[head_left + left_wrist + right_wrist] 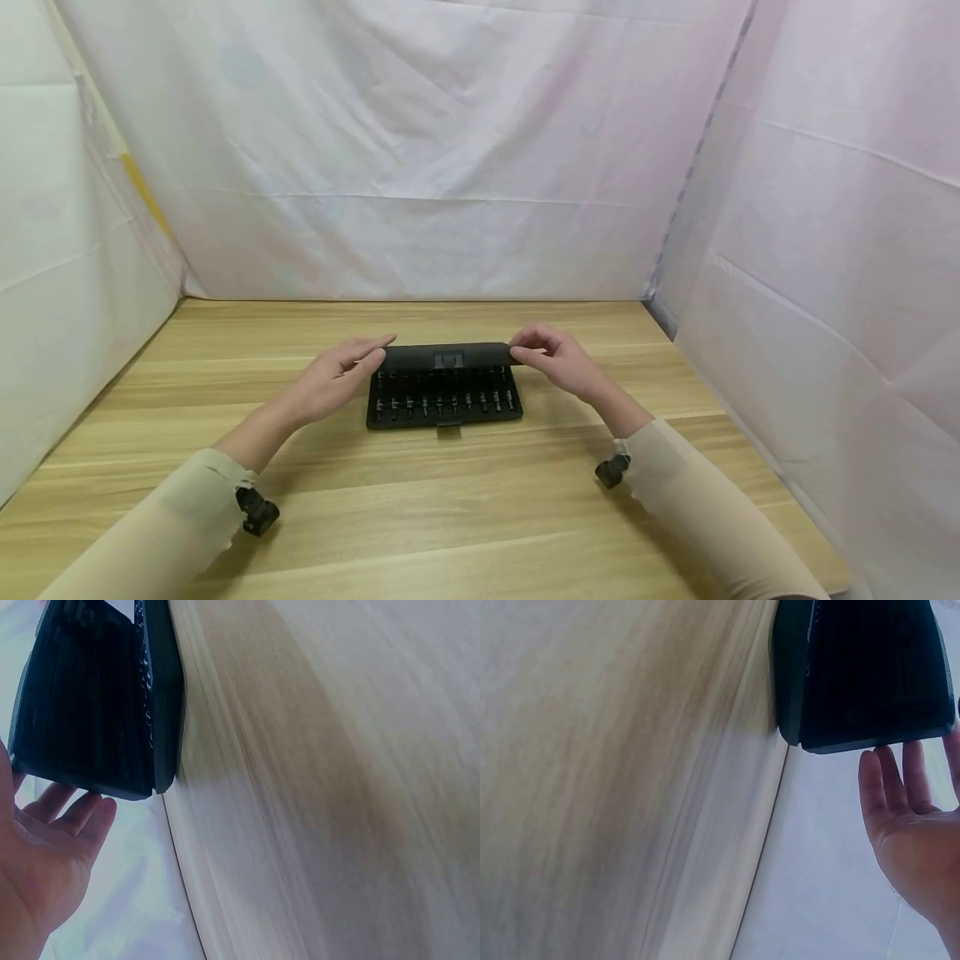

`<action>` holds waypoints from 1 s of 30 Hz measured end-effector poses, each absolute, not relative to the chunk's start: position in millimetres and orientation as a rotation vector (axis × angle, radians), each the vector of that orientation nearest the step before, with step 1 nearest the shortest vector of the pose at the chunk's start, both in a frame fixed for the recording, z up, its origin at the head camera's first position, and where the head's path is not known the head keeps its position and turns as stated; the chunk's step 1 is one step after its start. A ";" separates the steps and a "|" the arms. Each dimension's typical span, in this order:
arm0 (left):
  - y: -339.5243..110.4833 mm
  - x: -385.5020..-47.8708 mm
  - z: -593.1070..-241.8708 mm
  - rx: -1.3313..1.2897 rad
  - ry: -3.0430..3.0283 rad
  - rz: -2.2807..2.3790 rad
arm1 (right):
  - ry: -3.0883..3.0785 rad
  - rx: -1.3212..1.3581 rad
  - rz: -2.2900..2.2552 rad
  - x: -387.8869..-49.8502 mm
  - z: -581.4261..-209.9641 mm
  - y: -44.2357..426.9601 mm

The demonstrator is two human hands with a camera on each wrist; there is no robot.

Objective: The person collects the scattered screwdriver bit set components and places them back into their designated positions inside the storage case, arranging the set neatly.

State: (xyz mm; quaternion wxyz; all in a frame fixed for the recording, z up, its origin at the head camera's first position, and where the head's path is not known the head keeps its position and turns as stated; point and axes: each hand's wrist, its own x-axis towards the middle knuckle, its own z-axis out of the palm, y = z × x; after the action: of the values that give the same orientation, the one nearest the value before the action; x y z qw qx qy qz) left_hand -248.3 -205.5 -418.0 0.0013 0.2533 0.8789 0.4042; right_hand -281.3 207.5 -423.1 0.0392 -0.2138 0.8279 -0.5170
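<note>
A flat black tool case [444, 423] lies on the table with its hinged lid [412, 357] tilted partway up. Inside stand two rows of small metal bits [453, 406]; their exact kind is too small to tell, and the lid shades the back row. At the lid's left corner, my left hand [336, 379] holds the edge between thumb and fingers, the index finger reaching out straight along the top. My right hand [558, 362] pinches the opposite corner, its fingers more bent. Both wrist views show fingertips against the lid's sides, with the thumbs mostly out of sight.
The case sits around the middle of a wood-grain table [465, 517]. White cloth hangs behind [420, 167] and along both sides. A small black wrist camera [257, 511] is strapped to the left sleeve, another [612, 471] to the right.
</note>
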 end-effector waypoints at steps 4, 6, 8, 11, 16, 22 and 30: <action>-201.0 -248.1 -419.1 0.781 2.729 1.205 | 2.580 -0.682 -1.502 -281.9 -423.9 201.7; -198.1 -248.1 -418.8 0.777 2.707 1.157 | 2.585 -0.682 -1.469 -281.8 -424.1 198.1; -194.8 -248.5 -418.3 0.780 2.687 1.104 | 2.590 -0.685 -1.436 -281.9 -424.4 194.2; -189.1 -249.2 -417.5 0.790 2.675 1.046 | 2.616 -0.722 -1.367 -281.9 -424.4 188.7; -181.0 -249.2 -417.2 0.790 2.663 0.986 | 2.633 -0.779 -1.180 -279.3 -422.0 182.5; -176.4 -252.0 -421.4 0.819 2.671 0.871 | 2.566 -0.835 -1.007 -277.5 -424.3 179.4; -169.4 -250.1 -431.3 0.844 2.719 0.626 | 2.564 -0.975 -0.773 -277.6 -430.1 175.3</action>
State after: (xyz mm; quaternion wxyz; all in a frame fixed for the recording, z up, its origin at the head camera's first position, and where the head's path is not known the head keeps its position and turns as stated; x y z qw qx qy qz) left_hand -250.1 -169.4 -431.3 0.1129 0.2877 0.9268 0.2133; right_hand -277.6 175.3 -430.1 0.1452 -0.3385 0.8902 -0.2682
